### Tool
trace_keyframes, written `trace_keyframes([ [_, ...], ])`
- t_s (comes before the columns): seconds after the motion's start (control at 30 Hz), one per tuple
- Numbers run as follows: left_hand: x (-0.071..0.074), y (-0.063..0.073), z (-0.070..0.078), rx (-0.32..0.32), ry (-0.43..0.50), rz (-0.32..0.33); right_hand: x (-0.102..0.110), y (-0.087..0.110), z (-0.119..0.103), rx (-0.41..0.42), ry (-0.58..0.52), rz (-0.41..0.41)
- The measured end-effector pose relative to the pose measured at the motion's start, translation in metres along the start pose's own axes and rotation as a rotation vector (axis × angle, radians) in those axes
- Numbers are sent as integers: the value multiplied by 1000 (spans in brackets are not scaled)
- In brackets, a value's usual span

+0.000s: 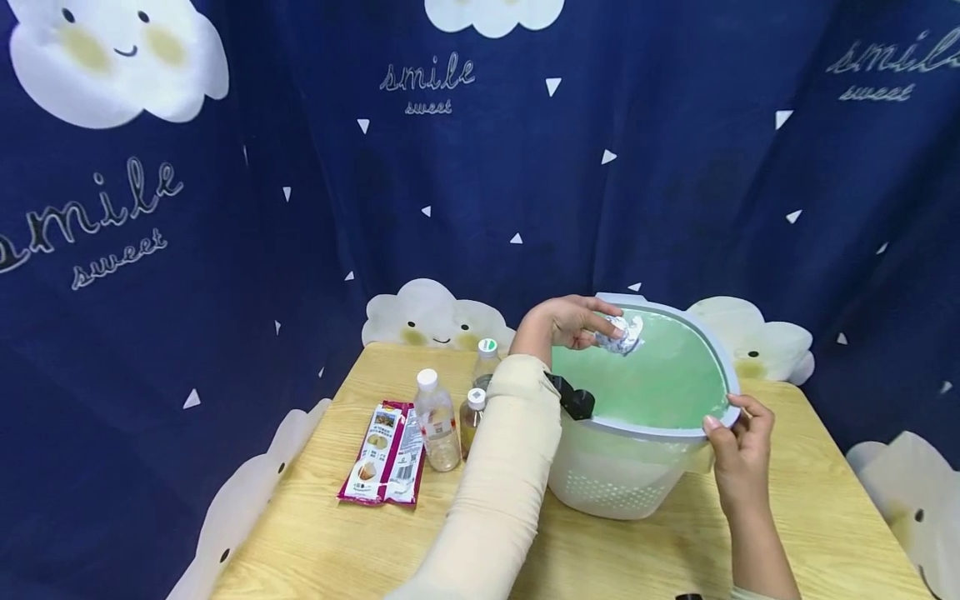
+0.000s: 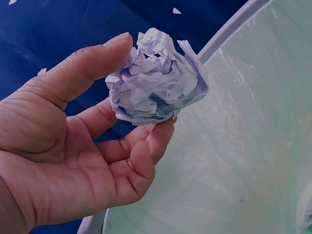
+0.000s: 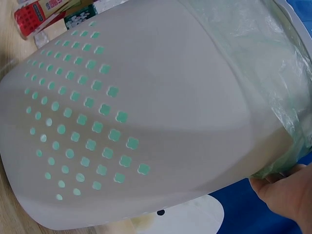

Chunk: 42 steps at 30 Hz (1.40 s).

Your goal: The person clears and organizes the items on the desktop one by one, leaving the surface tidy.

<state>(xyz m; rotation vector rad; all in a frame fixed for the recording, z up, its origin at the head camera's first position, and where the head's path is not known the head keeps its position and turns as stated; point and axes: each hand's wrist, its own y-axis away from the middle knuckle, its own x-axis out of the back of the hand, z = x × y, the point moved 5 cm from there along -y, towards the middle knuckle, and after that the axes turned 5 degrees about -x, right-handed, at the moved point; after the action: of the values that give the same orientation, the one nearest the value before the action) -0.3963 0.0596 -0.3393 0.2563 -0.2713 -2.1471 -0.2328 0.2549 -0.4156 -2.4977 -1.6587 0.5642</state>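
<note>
My left hand (image 1: 573, 321) pinches a crumpled paper ball (image 2: 156, 80) between thumb and fingers, above the far left part of a white waste bin (image 1: 615, 483). A pale green plastic bag (image 1: 660, 375) lines the bin and folds over its rim. With thumb and fingers, my right hand (image 1: 742, 450) grips the rim at the near right side. In the right wrist view, that hand (image 3: 287, 192) holds the edge where the bag hangs over, beside the bin's perforated wall (image 3: 185, 97).
Left of the bin stand several plastic bottles (image 1: 438, 421), partly behind my left sleeve. A magenta and white food packet (image 1: 386, 454) lies beside them on the wooden table (image 1: 390, 550). A red can (image 3: 39, 17) and cartons show beyond the bin. A dark blue curtain (image 1: 465, 183) hangs behind.
</note>
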Motion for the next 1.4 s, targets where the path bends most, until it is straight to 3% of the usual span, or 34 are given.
trace_keyframes([
  [0.17, -2, -3, -1, 10, -4, 8, 2, -2, 2, 3, -6, -8],
  [0.37, -2, -6, 1, -31, -13, 12, 2, -3, 0, 2, -3, -10],
  [0.7, -1, 2, 9, -107, -163, 59, 4, -5, -1, 0, -19, -6],
  [0.83, -1, 16, 11, -211, -194, 56, 10, -1, 2, -4, 11, 13],
  [1.0, 11, 54, 10, -377, -204, 124, 11, 4, 7, -8, 45, -1],
  [1.1, 19, 73, 5, -445, -209, 169, 9, 3, 7, 8, 42, -16],
  [1.27, 21, 88, -7, -515, -197, 193, 8, 0, 5, 27, 27, -10],
  [1.4, 20, 98, -16, -598, -171, 293, 6, -2, 4, 40, 8, -20],
])
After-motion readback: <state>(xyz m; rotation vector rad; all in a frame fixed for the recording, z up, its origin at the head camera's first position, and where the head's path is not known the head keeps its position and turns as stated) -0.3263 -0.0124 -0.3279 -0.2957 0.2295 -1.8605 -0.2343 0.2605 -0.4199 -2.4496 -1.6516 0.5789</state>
